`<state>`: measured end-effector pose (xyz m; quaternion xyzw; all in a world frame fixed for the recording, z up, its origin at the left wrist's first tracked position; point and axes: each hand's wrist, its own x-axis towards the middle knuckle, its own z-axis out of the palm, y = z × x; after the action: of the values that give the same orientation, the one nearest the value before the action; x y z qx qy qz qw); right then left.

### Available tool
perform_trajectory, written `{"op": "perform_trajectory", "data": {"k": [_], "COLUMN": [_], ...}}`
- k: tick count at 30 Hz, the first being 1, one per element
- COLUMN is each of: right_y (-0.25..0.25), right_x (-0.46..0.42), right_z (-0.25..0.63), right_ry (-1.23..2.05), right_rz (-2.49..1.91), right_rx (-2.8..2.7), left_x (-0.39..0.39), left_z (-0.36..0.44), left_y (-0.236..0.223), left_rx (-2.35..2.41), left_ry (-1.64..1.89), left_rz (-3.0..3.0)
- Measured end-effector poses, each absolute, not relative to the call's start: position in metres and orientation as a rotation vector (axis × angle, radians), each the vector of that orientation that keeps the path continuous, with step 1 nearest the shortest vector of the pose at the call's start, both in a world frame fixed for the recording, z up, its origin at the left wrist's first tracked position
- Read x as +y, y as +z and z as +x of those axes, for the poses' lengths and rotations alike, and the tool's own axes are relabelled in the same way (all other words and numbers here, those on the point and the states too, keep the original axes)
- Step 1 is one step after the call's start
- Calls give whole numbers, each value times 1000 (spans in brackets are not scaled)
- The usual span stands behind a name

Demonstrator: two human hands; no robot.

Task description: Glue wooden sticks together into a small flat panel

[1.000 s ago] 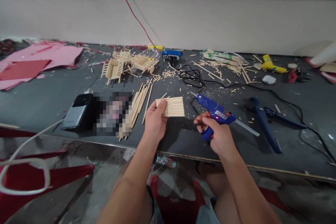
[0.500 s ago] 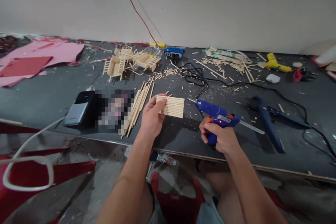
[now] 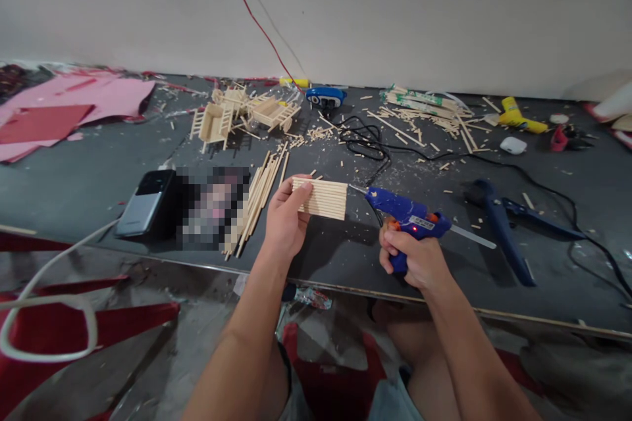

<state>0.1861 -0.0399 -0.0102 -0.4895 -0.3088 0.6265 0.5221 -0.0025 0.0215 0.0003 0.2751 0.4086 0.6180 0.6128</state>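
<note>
My left hand is closed on a small panel of wooden sticks laid side by side, the thumb on top and the fingers behind. My right hand grips a blue hot glue gun with a red light lit and a clear glue stick out of its back. The gun's nozzle points left at the panel's right edge, close to its upper corner; I cannot tell whether they touch. A bundle of loose wooden sticks lies on the table left of my left hand.
A phone with a white cable stands at the left. Small stick-built carts, a blue power socket and scattered stick pieces lie behind. Blue cutters, a black cord and a yellow tool are at right.
The glue gun's nozzle has come slightly closer to the panel's right edge. My left hand keeps its hold on the panel, and the view has shifted a little.
</note>
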Motion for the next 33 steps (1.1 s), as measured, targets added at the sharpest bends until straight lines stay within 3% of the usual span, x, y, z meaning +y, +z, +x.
{"op": "perform_trajectory", "data": {"k": [33], "right_y": [-1], "right_x": [-46], "right_z": [180], "right_ry": [1444], "right_rz": [-1354], "right_rx": [-781], "left_x": [24], "left_z": [-4], "left_y": [0], "left_rx": [922], "left_ry": [1480], "left_rz": [605]}}
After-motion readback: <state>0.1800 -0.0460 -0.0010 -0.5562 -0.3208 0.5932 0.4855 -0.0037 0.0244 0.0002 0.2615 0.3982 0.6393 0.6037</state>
